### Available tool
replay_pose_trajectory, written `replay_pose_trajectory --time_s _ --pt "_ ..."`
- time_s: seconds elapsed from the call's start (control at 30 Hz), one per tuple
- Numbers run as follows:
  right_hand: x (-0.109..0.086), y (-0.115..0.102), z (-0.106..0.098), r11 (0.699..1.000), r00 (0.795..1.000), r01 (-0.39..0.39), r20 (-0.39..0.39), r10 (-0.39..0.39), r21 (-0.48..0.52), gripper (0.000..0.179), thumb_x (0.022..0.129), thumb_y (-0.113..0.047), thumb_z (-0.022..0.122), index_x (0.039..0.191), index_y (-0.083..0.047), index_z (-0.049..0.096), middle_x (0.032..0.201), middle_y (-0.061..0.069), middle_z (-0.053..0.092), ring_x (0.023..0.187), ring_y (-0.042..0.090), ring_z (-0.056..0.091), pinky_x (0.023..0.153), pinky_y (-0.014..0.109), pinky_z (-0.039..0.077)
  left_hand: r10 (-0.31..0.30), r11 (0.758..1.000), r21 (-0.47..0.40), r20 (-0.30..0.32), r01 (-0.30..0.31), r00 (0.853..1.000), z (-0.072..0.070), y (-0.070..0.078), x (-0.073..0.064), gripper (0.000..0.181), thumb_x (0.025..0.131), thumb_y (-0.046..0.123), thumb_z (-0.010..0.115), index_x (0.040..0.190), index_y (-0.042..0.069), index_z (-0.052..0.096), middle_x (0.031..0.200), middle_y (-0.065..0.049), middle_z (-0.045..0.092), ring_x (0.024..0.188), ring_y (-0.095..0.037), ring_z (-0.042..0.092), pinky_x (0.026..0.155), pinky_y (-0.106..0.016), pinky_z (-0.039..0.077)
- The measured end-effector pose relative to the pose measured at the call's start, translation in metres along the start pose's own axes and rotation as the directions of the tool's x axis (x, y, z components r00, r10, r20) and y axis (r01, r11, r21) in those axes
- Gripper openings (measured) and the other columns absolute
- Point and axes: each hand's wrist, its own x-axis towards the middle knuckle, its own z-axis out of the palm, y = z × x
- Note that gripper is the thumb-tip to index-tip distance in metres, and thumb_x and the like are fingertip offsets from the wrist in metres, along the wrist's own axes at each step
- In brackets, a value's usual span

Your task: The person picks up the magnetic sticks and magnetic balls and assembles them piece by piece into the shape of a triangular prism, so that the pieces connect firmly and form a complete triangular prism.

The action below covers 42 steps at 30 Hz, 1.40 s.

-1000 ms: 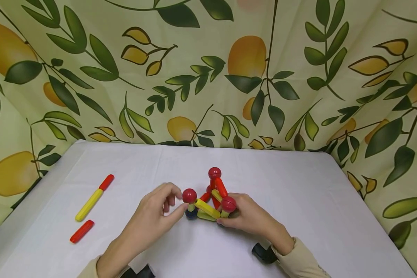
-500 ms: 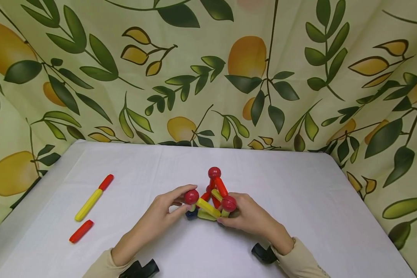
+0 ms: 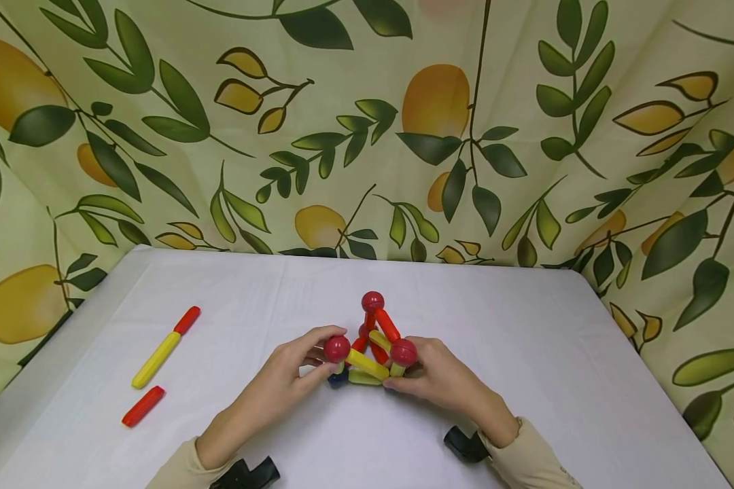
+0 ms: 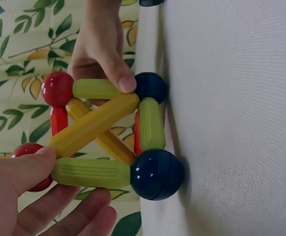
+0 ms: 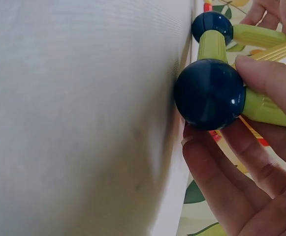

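A frame of magnetic building sticks and balls stands mid-table, with a yellow stick (image 3: 368,365) slanting across its near side. Red balls top its posts, while navy balls (image 4: 157,174) sit at the lower corners. My left hand (image 3: 289,370) holds the left red ball (image 3: 337,349), thumb in front and fingers behind. At the other near corner, my right hand (image 3: 446,375) grips the light green post (image 5: 266,109) below the right red ball (image 3: 404,352), its thumb beside the lower navy ball (image 5: 209,93). Red sticks (image 3: 387,325) rise at the back to another red ball (image 3: 373,301).
On the left of the white-covered table (image 3: 514,319) lie a yellow stick (image 3: 156,360) end to end with a red stick (image 3: 187,320), and a separate red stick (image 3: 143,406) nearer me. A fruit-patterned curtain (image 3: 367,156) hangs behind the table.
My left hand has moved right and taken hold of the left red ball. The back of the frame has shifted slightly left. My right hand has kept its grip.
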Motion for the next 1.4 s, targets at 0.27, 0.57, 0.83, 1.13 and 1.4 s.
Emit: replay_pose_trajectory --time_s 0.27,0.57,0.83,1.13,1.4 --pt "0.000 0.000 0.001 0.999 1.000 0.025 -0.013 -0.024 0.020 0.019 0.080 -0.021 0.083 0.092 -0.019 0.069 0.087 -0.008 0.065 0.080 0.008 0.061 0.075 0.021 0.056 0.005 1.000 -0.009 0.000 -0.005 1.000 0.002 0.000 0.000 0.049 0.088 0.003 0.072 0.133 0.012 0.055 0.115 -0.006 0.071 0.098 -0.019 0.069 0.083 -0.027 0.058" --pt "-0.001 -0.002 0.000 0.998 0.998 0.049 -0.026 -0.050 -0.033 0.022 0.079 -0.024 0.084 0.096 -0.018 0.073 0.091 -0.011 0.068 0.085 0.006 0.059 0.080 0.024 0.054 0.023 1.000 -0.005 0.013 -0.023 1.000 0.002 0.003 -0.001 0.049 0.088 0.005 0.073 0.131 0.013 0.053 0.111 -0.002 0.071 0.097 -0.015 0.068 0.081 -0.024 0.058" --pt "-0.002 -0.005 0.001 0.995 0.998 0.047 -0.029 -0.049 -0.092 0.022 0.078 -0.024 0.085 0.094 -0.017 0.073 0.087 -0.009 0.066 0.077 0.011 0.057 0.067 0.022 0.051 0.006 1.000 -0.019 0.041 -0.006 0.999 0.000 0.003 -0.002 0.044 0.090 0.006 0.070 0.130 0.012 0.054 0.109 -0.003 0.071 0.092 -0.014 0.070 0.081 -0.026 0.058" --pt "-0.003 -0.005 0.002 0.995 0.999 0.027 -0.028 -0.030 -0.097 0.021 0.077 -0.024 0.085 0.093 -0.018 0.072 0.086 -0.009 0.065 0.079 0.009 0.057 0.070 0.021 0.052 -0.116 0.991 0.075 0.044 0.112 0.992 -0.027 0.002 -0.002 0.045 0.088 0.018 0.076 0.130 0.014 0.058 0.114 -0.005 0.070 0.096 -0.020 0.070 0.087 -0.035 0.058" --pt "-0.002 -0.004 0.002 0.997 1.000 0.019 -0.021 -0.021 -0.070 0.021 0.077 -0.023 0.086 0.092 -0.019 0.072 0.085 -0.009 0.064 0.078 0.011 0.057 0.068 0.021 0.052 -0.149 0.980 0.121 -0.058 0.155 0.987 -0.051 -0.009 -0.002 0.039 0.085 0.014 0.077 0.122 0.015 0.065 0.111 -0.003 0.072 0.097 -0.017 0.070 0.087 -0.036 0.058"
